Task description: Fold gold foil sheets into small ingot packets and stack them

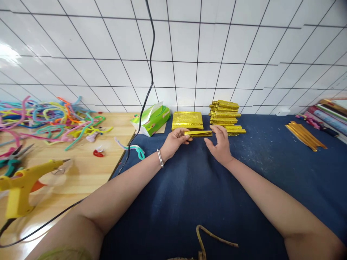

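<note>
A narrow folded gold foil strip lies level above the dark blue cloth. Its left end is pinched between the thumb and fingers of my left hand, which has a silver bracelet at the wrist. At the strip's right end, my right hand has its thumb and fingers spread around the tip, not closed on it. Just behind the strip is a flat stack of gold foil sheets. A pile of folded gold strips stands behind my right hand.
Left on the wood table are a yellow glue gun, pliers and colourful pipe cleaners. A green tissue pack and a hanging black cable stand left of centre. Flat gold strips and books lie right; a twig is in front.
</note>
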Demonstrator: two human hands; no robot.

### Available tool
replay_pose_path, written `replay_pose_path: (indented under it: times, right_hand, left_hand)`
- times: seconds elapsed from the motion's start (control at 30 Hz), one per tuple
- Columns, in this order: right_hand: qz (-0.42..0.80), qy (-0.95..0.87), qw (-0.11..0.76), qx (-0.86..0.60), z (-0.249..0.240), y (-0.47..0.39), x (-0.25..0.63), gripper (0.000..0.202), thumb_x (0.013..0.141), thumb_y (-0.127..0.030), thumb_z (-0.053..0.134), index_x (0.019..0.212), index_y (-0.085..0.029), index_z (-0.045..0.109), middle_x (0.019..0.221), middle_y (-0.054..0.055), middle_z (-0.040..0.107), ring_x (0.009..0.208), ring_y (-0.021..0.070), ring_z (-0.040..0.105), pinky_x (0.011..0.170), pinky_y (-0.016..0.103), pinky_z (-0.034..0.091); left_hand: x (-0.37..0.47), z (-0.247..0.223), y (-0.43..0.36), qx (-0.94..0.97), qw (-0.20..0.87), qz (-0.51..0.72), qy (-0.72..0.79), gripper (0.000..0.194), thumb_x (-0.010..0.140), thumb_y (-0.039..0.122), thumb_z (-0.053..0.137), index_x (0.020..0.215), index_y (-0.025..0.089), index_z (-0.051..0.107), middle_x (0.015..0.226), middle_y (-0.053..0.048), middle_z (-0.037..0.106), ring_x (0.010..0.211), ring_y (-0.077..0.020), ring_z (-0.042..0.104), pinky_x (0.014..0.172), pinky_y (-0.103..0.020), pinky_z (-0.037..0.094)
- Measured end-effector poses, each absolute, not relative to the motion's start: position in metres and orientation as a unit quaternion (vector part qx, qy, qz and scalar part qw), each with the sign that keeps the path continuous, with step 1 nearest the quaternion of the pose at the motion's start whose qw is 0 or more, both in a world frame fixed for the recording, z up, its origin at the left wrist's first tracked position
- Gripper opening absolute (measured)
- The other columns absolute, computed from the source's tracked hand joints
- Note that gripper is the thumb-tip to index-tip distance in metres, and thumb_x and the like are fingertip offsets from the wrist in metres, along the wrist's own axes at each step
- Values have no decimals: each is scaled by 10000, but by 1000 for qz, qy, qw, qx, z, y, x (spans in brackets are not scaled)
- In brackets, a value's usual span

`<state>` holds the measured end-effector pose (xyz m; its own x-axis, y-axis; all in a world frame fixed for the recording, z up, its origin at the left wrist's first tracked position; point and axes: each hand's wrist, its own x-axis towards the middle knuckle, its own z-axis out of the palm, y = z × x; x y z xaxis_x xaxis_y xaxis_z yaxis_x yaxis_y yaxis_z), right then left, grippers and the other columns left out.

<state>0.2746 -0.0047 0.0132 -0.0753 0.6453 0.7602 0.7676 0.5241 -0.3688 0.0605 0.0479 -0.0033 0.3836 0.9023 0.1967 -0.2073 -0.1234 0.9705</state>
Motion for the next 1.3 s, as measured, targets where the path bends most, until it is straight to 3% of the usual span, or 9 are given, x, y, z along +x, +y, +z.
replay_pose_path:
  times: [0.13, 0.27, 0.43, 0.6, 0.73, 1.07, 1.3]
  right_hand:
    - [-7, -675, 521, -523, 10, -1, 278, 354, 823, -385, 583, 1122, -202, 529, 1062, 95, 536, 920, 212, 563, 825, 398, 509]
    - [60, -663, 516, -539, 7, 0, 278, 240, 847, -400, 547, 996, -212, 557, 878, 30, 590, 789, 171, 575, 782, 346, 493]
    - [98, -652, 518, -546, 9, -3, 277, 234, 856, -422, 526, 928, -206, 581, 846, 23, 622, 760, 162, 577, 742, 308, 470]
    - [122, -639, 517, -556, 10, -4, 276, 254, 862, -442, 500, 890, -206, 592, 800, 16, 624, 728, 159, 574, 712, 295, 458]
    - [137, -644, 507, -556, 9, -4, 276, 256, 861, -440, 497, 895, -207, 599, 800, 16, 633, 731, 161, 589, 701, 288, 465]
    - [165, -656, 504, -538, 6, -4, 275, 239, 880, -431, 483, 912, -222, 594, 753, -8, 616, 619, 134, 612, 655, 273, 498]
    - [132, -679, 488, -533, 9, -6, 274, 237, 894, -418, 465, 883, -226, 604, 749, -4, 622, 646, 141, 611, 660, 271, 494]
  left_hand:
    - [60, -6, 50, 551, 597, 500, 300, 377, 784, 298, 676, 1096, 152, 522, 899, -28, 634, 789, -118, 664, 642, -189, 521]
    - [61, -6, 49, 555, 598, 492, 306, 377, 778, 302, 682, 1084, 148, 524, 867, -26, 638, 773, -120, 667, 644, -198, 528]
    - [61, -3, 46, 566, 593, 481, 312, 373, 782, 310, 674, 1087, 147, 534, 845, -25, 640, 769, -125, 668, 637, -199, 528]
    - [63, 0, 41, 599, 588, 449, 306, 456, 808, 317, 640, 1218, 156, 525, 895, -41, 647, 773, -124, 652, 650, -222, 540]
    - [64, 3, 36, 634, 574, 412, 314, 474, 844, 342, 594, 1269, 144, 520, 798, -38, 644, 698, -110, 618, 610, -221, 533]
    - [67, 2, 35, 625, 566, 420, 335, 492, 836, 392, 599, 1249, 129, 551, 716, -30, 640, 598, -89, 584, 553, -195, 501]
    - [69, 3, 34, 622, 551, 418, 367, 440, 830, 392, 609, 1182, 130, 576, 688, -21, 622, 591, -91, 584, 547, -196, 506]
